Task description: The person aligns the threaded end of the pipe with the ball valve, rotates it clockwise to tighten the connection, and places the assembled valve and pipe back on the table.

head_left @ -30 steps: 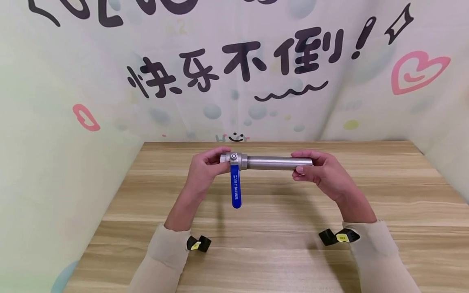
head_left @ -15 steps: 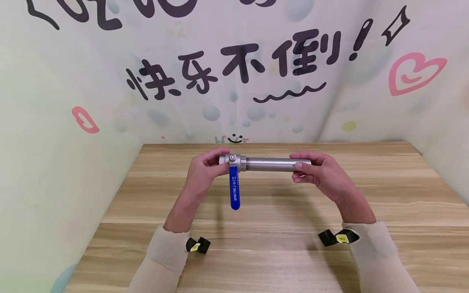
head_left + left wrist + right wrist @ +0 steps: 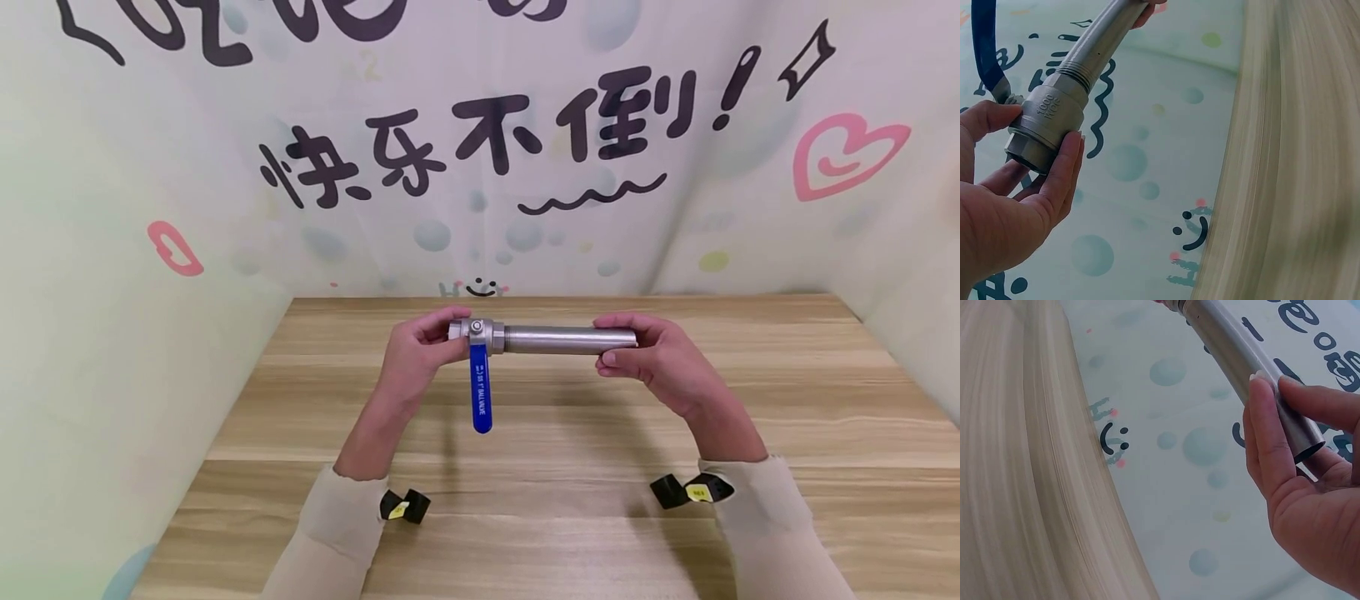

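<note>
A steel ball valve (image 3: 487, 335) with a blue lever handle (image 3: 482, 390) is joined to a straight metal pipe (image 3: 566, 339), and both hang level above the table. My left hand (image 3: 414, 346) grips the valve's left end between thumb and fingers. In the left wrist view the valve body (image 3: 1050, 115) shows raised lettering, and threads show where the pipe enters it. At the other end, my right hand (image 3: 660, 354) pinches the pipe near its tip. The right wrist view shows the pipe's open end (image 3: 1310, 452) beside the palm. The lever points toward me.
Below lies a wood-grain table (image 3: 517, 517). A white printed cloth (image 3: 360, 233) with black characters rises behind it and along the sides. A small black camera (image 3: 405, 506) sits at the left cuff, another black camera (image 3: 690, 490) at the right.
The whole scene sits slightly lower in the head view. The right thumb and fingers have shifted slightly on the pipe; both hands keep their hold.
</note>
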{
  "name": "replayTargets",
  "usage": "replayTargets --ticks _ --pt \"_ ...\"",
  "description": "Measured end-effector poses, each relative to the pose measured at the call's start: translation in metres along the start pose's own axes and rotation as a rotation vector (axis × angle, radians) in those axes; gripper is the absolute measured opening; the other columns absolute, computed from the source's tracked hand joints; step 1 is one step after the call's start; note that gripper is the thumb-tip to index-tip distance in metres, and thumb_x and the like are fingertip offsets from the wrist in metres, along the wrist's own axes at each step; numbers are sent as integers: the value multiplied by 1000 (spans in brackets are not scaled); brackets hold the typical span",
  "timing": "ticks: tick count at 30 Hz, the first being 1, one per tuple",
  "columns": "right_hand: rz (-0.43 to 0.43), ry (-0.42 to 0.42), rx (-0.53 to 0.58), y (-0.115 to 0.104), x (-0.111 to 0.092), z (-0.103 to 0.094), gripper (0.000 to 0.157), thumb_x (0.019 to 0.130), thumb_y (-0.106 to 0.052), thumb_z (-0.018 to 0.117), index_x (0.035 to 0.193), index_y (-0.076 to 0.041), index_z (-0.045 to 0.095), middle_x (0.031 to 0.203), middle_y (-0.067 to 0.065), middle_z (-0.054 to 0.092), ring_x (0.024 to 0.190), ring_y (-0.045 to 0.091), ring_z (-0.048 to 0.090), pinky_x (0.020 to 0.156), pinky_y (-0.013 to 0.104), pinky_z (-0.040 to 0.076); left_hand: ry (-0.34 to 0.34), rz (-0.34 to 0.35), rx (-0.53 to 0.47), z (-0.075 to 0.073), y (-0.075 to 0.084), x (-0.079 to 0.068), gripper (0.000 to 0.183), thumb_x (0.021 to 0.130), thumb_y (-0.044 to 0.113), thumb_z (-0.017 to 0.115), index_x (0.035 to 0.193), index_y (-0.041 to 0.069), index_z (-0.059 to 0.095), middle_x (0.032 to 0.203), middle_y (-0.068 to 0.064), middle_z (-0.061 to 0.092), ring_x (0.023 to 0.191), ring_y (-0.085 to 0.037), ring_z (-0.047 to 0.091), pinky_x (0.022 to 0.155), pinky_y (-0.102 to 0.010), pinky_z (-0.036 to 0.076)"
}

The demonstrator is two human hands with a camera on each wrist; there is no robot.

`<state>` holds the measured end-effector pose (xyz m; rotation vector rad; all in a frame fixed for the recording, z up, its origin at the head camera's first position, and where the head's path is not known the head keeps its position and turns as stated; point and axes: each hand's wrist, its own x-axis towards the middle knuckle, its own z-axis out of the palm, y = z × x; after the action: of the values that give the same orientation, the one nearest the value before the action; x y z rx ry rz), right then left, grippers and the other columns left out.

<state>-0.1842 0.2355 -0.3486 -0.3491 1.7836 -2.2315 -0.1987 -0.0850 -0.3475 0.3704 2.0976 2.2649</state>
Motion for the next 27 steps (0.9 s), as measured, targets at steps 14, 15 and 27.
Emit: replayTargets --ticks 14,15,27 --pt "-20 -8 -32 1 0 -1 26 91 4 62 114 -7 66 103 12 58 77 18 70 77 31 59 8 7 -3 0 1 -2 33 81 -3 65 115 -4 67 103 -12 66 84 -17 64 77 -29 58" --pt "-20 -8 -36 1 0 -1 25 91 3 62 114 -8 66 103 12 58 77 18 70 77 31 59 7 7 -1 0 1 -2 34 81 -3 65 115 -4 67 103 -12 66 84 -17 64 77 -29 58" --pt "-4 10 -36 -1 0 1 26 93 -3 62 119 2 60 102 12 60 78 18 71 78 31 58 -8 18 4 -1 1 0 34 83 -2 67 116 -7 65 103 -14 65 85 -19 63 77 -30 59"
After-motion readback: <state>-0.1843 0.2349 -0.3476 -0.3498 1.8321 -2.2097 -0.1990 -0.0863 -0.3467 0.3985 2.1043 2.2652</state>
